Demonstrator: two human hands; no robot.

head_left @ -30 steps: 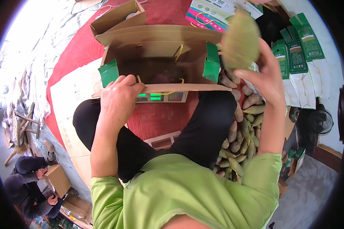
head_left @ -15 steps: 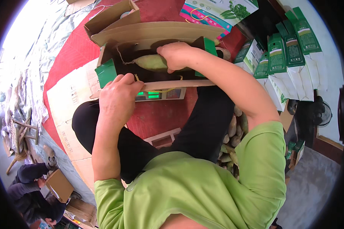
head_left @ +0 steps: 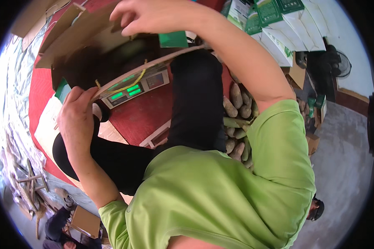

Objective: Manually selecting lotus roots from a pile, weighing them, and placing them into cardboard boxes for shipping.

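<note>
An open cardboard box (head_left: 77, 39) with green end flaps and a yellow cord handle (head_left: 140, 78) sits over a digital scale (head_left: 157, 81) with a lit green display. My left hand (head_left: 77, 114) pinches the near left edge of the box, fingers closed over its rim. Above the box's far side is my right hand (head_left: 153, 16), its fingers apart and nothing seen in them. The inside of the box is dark and partly hidden, so I cannot make out what lies in it. Several long root vegetables (head_left: 236, 96) are piled beside my right leg.
Green and white cartons (head_left: 274, 25) stand at the upper right, near a black fan (head_left: 338, 62). A red mat (head_left: 137, 120) lies under the scale. At the lower left, another person (head_left: 56, 226) is beside a brown box (head_left: 86, 220). A dark cap (head_left: 317, 209) shows behind my right side.
My right hand has let go of the pale green root vegetable, which is out of sight, and has lifted away. The view has turned rightward, shifting the box toward the upper left. My left hand still grips the box.
</note>
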